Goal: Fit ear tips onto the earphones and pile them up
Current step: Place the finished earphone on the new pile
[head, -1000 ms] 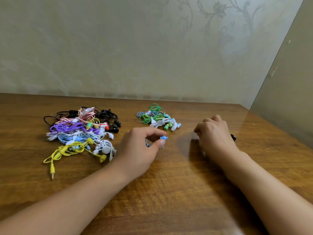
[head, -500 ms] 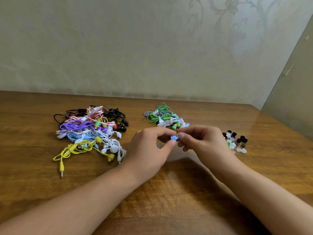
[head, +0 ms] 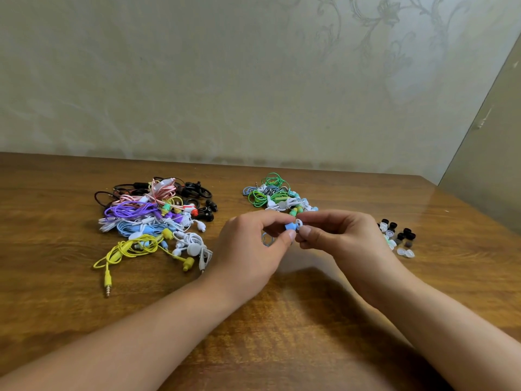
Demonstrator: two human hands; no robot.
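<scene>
Both our hands meet above the counter [head: 282, 334], the left hand [head: 248, 249] pinching a blue earphone [head: 289, 227] while the right hand [head: 344, 238] pinches a clear ear tip [head: 298, 223] against it.

- I count two hands, my left hand [head: 248, 249] and right hand [head: 346, 238].
- One blue earbud [head: 289, 226] sits between them, with one pale ear tip [head: 298, 222] against it.
- I see two heaps of earphones: one big mixed heap [head: 153, 218] on the left and one smaller green-and-white heap [head: 277, 196] further back; the tangled sets are too knotted for me to count.
- One cluster of loose ear tips [head: 397, 235] on the right, roughly a dozen, black and clear.
- One table [head: 56, 306].
</scene>
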